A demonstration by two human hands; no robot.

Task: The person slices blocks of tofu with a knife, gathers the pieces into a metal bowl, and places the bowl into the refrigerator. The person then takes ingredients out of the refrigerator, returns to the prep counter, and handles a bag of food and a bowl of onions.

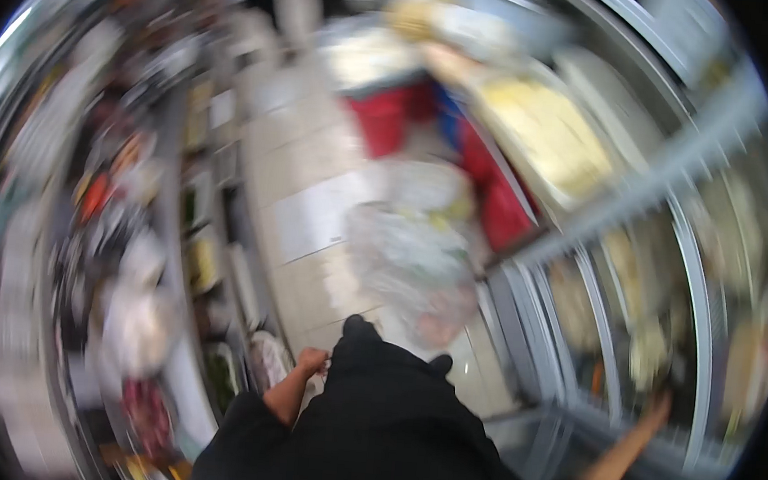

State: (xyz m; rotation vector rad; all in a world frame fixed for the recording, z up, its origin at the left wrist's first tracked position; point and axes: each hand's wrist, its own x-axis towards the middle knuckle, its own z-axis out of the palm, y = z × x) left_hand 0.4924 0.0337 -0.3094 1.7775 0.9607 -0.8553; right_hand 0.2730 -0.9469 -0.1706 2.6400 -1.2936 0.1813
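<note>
My left hand (313, 361) hangs beside my dark clothing, its fingers curled closed. Whether anything is inside them does not show. My right arm stretches out to the right, and my right hand (658, 408) is at a metal-framed glass-fronted cabinet (607, 334). Motion smears its fingers, so their shape and any hold are unclear. Just above that hand is a pale yellowish item (647, 353), too blurred to name. Clear plastic bags (415, 242) with pale and greenish contents lie on the floor ahead of me.
Cluttered shelving with bags and packets (137, 284) lines the left side. Red containers (380, 118) stand ahead, one topped with something white. A long tray of yellow stuff (546, 131) is at the upper right. A white sheet (318, 217) lies on the tiled floor (305, 148).
</note>
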